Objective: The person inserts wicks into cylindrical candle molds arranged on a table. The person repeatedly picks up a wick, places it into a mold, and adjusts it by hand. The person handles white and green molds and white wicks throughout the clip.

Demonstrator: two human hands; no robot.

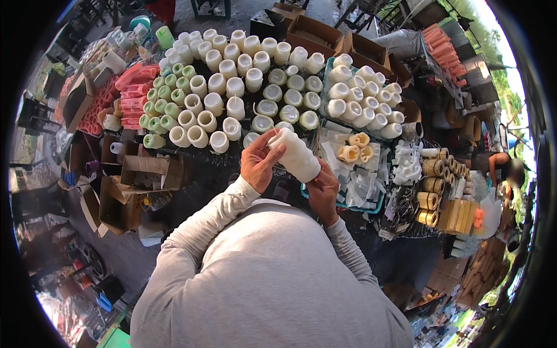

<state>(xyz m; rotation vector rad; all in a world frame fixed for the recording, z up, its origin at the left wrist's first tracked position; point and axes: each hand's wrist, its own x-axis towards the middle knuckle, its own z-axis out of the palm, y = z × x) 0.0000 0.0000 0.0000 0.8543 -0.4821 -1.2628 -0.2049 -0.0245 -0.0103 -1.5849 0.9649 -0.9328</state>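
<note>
Gray shirt (275,278), L grip (259,165), R grip (323,190), both part-closed on wht cylinder (297,155)

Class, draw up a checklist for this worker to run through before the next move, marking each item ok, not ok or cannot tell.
1. Left hand gripping the upper-left end of the white cylinder: ok.
2. Right hand supporting its lower-right end: ok.
3. White cylinder held upright: not ok, it is tilted.
4. White cylinder apart from the standing cylinders behind it: cannot tell, they overlap in this view.
5. Underside of the white cylinder smooth: cannot tell, it is hidden.
6. Yellow pieces out of both hands: ok, they lie among white strips.
</note>
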